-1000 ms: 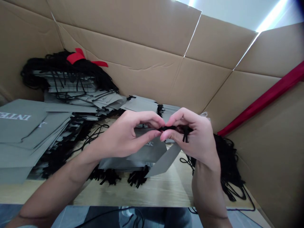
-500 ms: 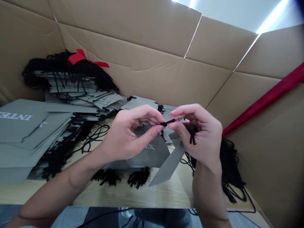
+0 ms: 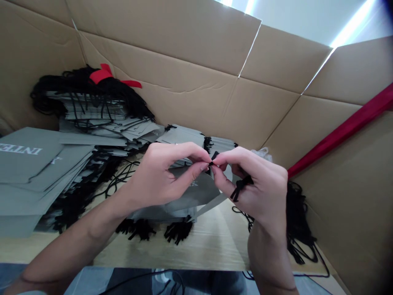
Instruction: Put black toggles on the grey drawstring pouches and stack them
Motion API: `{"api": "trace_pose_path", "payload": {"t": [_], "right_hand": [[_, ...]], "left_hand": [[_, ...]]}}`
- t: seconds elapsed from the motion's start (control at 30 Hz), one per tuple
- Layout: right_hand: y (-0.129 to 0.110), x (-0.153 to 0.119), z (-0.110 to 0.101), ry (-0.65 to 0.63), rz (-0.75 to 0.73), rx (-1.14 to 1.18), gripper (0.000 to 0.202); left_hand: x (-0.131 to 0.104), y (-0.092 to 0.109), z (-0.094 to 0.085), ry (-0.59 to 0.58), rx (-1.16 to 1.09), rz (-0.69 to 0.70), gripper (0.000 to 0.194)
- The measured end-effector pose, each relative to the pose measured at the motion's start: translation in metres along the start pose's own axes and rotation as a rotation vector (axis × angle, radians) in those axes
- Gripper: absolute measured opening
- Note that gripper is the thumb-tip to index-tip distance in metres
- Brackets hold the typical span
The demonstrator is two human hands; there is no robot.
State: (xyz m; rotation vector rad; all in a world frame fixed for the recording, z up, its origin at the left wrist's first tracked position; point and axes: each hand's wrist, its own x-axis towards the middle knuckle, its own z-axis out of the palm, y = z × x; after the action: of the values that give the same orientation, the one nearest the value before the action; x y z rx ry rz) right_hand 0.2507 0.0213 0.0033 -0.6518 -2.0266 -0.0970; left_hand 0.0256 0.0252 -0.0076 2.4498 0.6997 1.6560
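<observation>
Fingertips of my left hand (image 3: pixel 175 174) pinch a short black cord (image 3: pixel 215 155) at the middle of the view. My right hand (image 3: pixel 254 178) pinches the same cord from the other side, its fingertips almost touching the left ones. Another knotted black cord (image 3: pixel 241 187) hangs against the right palm. Below and between the hands is a grey printed card (image 3: pixel 202 190), partly hidden by them. Under it lies a stack of grey pieces (image 3: pixel 153 214) with black cord ends (image 3: pixel 179 230) sticking out at the front.
Large grey printed bags (image 3: pixel 27 164) are piled at the left. Behind them, black cords (image 3: pixel 55 88) with a red band (image 3: pixel 101 74) lie on a stack. More black cords (image 3: pixel 296 217) lie at the right. Cardboard walls (image 3: pixel 184 61) surround the wooden table (image 3: pixel 215 250).
My right hand's fingertips have come closer to the left ones, and its fingers have curled more. The cord end now points upward. The grey card strip below has swung and shows less.
</observation>
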Motion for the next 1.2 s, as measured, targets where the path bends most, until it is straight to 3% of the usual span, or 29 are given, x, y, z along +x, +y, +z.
{"api": "trace_pose_path", "payload": {"t": [0.27, 0.5, 0.7, 1.0, 1.2], "right_hand": [[0.003, 0.004, -0.003, -0.076, 0.119, 0.182, 0.016], [0.005, 0.007, -0.006, -0.236, 0.151, 0.29, 0.014], [0.007, 0.008, -0.005, -0.288, 0.166, 0.325, 0.012], [0.004, 0.007, -0.003, -0.243, 0.155, 0.319, 0.014], [0.003, 0.01, 0.004, -0.242, 0.358, 0.587, 0.013]], "left_hand": [[-0.002, -0.002, -0.011, -0.052, 0.146, 0.17, 0.013], [0.0, -0.001, -0.023, -0.202, 0.15, 0.181, 0.013], [-0.003, -0.001, -0.021, -0.23, 0.215, 0.211, 0.009], [-0.007, 0.006, -0.01, -0.157, 0.291, 0.164, 0.013], [-0.008, 0.003, -0.011, -0.047, 0.164, 0.159, 0.022]]}}
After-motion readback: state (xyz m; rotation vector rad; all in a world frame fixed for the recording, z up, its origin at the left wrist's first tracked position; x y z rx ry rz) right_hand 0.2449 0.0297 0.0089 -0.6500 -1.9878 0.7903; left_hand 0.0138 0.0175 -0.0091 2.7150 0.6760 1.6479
